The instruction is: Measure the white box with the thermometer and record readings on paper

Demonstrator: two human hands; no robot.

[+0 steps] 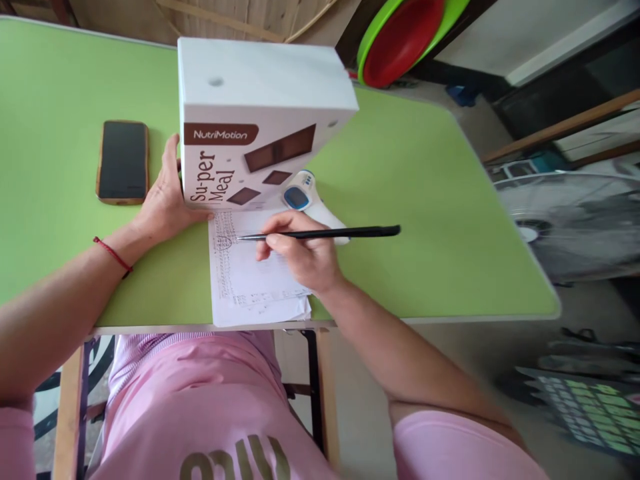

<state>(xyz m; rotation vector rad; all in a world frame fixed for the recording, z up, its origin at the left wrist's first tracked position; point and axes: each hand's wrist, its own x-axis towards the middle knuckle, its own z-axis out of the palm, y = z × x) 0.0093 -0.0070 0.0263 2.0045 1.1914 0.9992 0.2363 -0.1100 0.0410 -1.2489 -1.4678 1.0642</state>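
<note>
A white box (270,127) with brown "NutriMotion" and "Su-per Meal" print stands on the green table. My left hand (167,193) grips its left lower edge, thumb along the bottom front and fingers against the side, partly hidden. In my right hand (303,250) is a slim black pen (345,233) with a silver front end, pinched between thumb and fingers. Its tip points left, over the written lines and a loop mark on white sheets of paper (227,287). Just beyond that hand lies a white and blue infrared thermometer (306,197), its lower part partly covered by the hand and pen.
A phone (123,162) with a brown edge lies left of the box on the green table (425,200). Behind the table are red and green basins (403,40). A fan (565,223) stands past its right edge.
</note>
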